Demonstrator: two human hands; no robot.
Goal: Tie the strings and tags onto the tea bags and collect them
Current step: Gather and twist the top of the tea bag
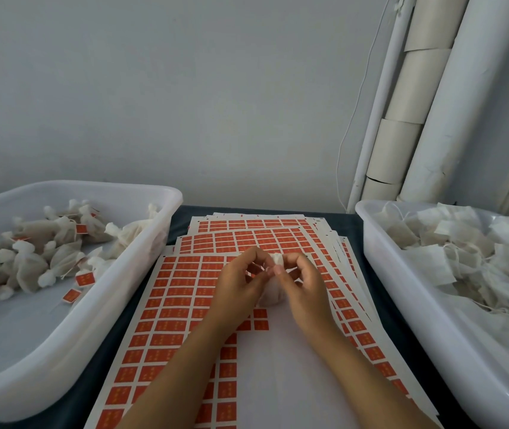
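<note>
A white tea bag (270,294) hangs between my two hands above the sheets of red tags (173,305). My left hand (241,286) pinches at its gathered neck from the left. From the right, my right hand (304,283) pinches the bunched top (278,260) with thumb and fingers. The string is too thin to make out. The left tub (160,239) holds several tied tea bags with red tags (84,278). In the right tub (380,261) lie several flat tea bags with loose strings (451,258).
Several tag sheets are stacked and fanned out on the dark table (182,212), between the two white tubs. Part of the top sheet is bare white where tags are gone. Cardboard and white rolls (401,144) lean against the wall at the back right.
</note>
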